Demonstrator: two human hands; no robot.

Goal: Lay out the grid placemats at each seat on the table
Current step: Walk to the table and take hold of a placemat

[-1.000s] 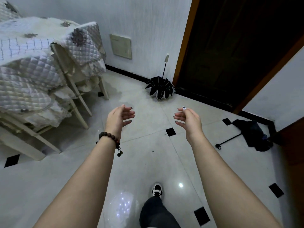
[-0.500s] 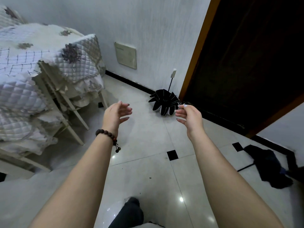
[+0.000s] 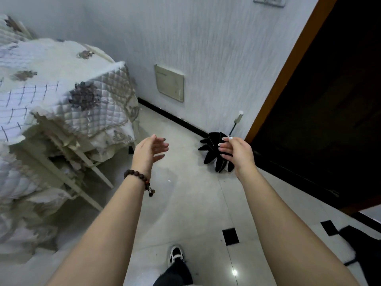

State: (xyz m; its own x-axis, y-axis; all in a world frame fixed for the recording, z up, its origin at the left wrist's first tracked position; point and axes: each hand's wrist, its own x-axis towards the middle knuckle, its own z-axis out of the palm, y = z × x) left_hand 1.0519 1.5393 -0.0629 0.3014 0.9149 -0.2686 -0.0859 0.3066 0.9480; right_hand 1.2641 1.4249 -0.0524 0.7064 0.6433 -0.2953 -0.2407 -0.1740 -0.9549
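above the pale tiled floor (image 3: pixel 195 203) both bare arms reach forward, palms turned toward each other with a gap between them. left hand (image 3: pixel 149 150) holds nothing, its fingers loose and only slightly bent; a dark bead bracelet (image 3: pixel 137 178) circles that wrist with a small tassel hanging from it. right hand (image 3: pixel 237 153) is also empty, fingers relaxed and lightly curved, with pale painted nails. neither hand touches anything.

far left stands the table (image 3: pixel 61 58), draped in a quilted cream tablecloth (image 3: pixel 107 100) with grey-purple flower patches. one grid placemat (image 3: pixel 22 104), white with thin dark lines, lies flat on the tabletop at the near left side, its edge reaching the table's rim; it is well apart from both hands. under and beside the table sit cream chairs (image 3: pixel 68 162) with quilted covers, their slim legs angled onto the tiles; this part is blurred.

behind the right hand a black folded umbrella (image 3: pixel 212 153) rests on the floor against the textured white wall (image 3: pixel 206 48), its handle pointing up. a beige wall panel (image 3: pixel 170 83) sits low on that wall. at right is a dark doorway (image 3: pixel 329 100) with a brown wooden frame. a black-and-white shoe (image 3: pixel 175 254) and dark trouser leg show at the bottom, and a dark bundle (image 3: pixel 362 244) lies at the lower right corner
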